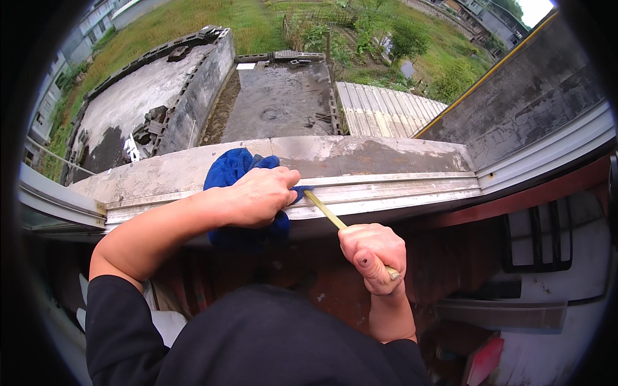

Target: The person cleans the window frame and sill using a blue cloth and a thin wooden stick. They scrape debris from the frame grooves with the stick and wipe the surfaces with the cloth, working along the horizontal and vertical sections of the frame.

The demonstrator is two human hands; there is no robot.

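My left hand grips a blue cloth that is bunched over the white sliding-window track. Some of the cloth hangs down on the inner side of the sill. In my right hand is a thin, flat, yellowish stick, held in a closed fist with its short end sticking out below. The far tip of the stick meets a corner of the cloth on the track, just right of my left hand. Dirt marks show along the track's grooves.
Beyond the track lies a stained concrete ledge, open to the outdoors above low roofs and a corrugated shed roof. White frame posts bound the opening at left and right. A black rack is at the lower right.
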